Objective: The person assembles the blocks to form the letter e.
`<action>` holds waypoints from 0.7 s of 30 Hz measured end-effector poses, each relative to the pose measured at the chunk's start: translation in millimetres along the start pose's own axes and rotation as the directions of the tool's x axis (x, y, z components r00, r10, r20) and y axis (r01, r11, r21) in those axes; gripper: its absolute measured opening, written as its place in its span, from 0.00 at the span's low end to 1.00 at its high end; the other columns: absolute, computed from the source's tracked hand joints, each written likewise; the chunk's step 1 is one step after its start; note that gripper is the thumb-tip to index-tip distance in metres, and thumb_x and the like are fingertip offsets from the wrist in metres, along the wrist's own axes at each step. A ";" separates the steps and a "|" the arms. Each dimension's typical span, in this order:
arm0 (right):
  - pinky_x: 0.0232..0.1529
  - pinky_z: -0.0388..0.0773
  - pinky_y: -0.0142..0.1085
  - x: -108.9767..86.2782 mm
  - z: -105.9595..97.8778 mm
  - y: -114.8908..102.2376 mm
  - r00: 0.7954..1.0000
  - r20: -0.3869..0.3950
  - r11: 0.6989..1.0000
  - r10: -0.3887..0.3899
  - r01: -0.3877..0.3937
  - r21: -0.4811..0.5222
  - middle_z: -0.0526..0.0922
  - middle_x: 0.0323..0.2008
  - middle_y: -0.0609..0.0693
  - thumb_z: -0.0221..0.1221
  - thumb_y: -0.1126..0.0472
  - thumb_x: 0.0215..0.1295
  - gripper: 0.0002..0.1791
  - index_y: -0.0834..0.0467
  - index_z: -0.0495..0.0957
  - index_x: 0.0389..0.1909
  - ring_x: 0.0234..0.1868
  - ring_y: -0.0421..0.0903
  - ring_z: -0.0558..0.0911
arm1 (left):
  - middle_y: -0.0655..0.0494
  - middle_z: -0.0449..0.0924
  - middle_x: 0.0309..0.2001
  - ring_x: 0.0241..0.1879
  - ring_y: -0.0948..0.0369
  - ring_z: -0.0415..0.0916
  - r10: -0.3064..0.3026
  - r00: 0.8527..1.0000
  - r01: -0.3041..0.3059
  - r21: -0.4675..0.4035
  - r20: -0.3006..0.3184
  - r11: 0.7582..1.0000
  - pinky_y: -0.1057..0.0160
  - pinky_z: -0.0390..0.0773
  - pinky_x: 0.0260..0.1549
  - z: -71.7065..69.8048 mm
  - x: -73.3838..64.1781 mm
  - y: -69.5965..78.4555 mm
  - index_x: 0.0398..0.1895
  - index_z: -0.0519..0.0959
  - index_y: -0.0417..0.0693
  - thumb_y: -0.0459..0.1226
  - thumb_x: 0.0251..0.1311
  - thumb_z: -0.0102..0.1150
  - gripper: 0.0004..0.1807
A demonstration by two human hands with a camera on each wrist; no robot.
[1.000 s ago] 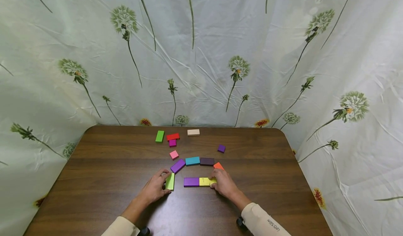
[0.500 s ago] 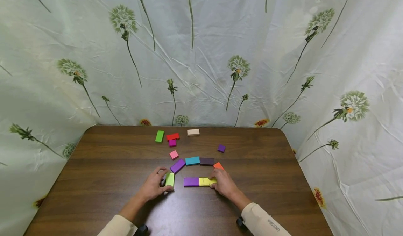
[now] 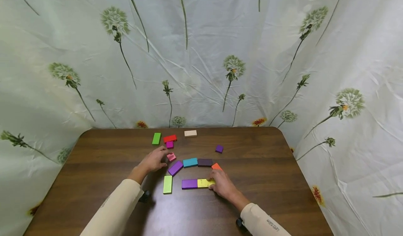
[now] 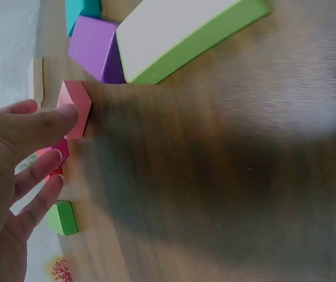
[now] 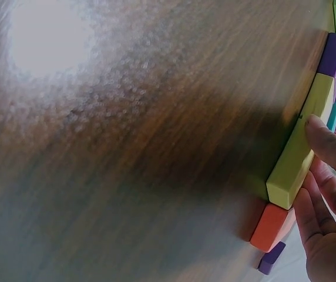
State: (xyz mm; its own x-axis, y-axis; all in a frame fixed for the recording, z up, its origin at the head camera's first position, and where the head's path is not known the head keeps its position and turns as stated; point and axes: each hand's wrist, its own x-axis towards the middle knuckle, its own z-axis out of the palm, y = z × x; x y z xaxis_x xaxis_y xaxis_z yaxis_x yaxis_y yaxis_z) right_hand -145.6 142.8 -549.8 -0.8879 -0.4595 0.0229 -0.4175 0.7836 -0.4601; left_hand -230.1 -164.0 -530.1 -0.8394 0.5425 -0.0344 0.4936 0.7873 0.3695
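Note:
My left hand (image 3: 154, 159) reaches over the table with fingers spread, its fingertips at a small pink block (image 3: 171, 157). In the left wrist view the thumb overlaps that pink block (image 4: 76, 111), and the other fingers are loosely extended. My right hand (image 3: 223, 184) holds the right end of a yellow block (image 3: 203, 183) between thumb and fingers. This yellow block (image 5: 297, 147) lies end to end with a purple block (image 3: 189, 184). A lime green block (image 3: 168, 184) lies apart to their left. Behind them curve a second purple block (image 3: 175, 167), a teal block (image 3: 190, 162), a dark block (image 3: 205, 162) and a partly hidden orange block (image 3: 216, 166).
Toward the back of the brown table (image 3: 261, 201) lie a green block (image 3: 156, 138), a red block (image 3: 170, 138), a magenta block (image 3: 169, 145) and a cream block (image 3: 190, 133). A small purple block (image 3: 219, 149) sits back right. A flowered curtain (image 3: 201, 89) hangs behind.
My left hand has let go of the lime green block and moved away from me to the pink block. My right hand stays on the yellow block. The head view has shifted slightly.

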 end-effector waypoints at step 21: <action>0.46 0.77 0.43 0.3 0.0 0.3 0.999 0.020 0.999 0.029 -0.028 -0.018 0.81 0.34 0.49 0.72 0.64 0.49 0.10 0.62 0.86 0.33 0.41 0.48 0.80 | 0.44 0.79 0.46 0.49 0.45 0.75 0.175 0.984 -0.178 0.109 0.033 0.978 0.48 0.73 0.52 12.1 27.7 -13.2 0.41 0.82 0.37 0.28 0.50 0.67 0.13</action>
State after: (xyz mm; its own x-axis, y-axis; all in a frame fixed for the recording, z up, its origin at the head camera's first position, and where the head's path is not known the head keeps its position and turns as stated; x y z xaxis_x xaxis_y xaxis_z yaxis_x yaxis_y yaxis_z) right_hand -146.0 142.9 -549.9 -0.8955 -0.4451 -0.0076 -0.3957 0.8037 -0.4444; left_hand -257.1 -155.8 -547.2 -0.7320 0.6813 -0.0003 0.6567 0.7056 0.2664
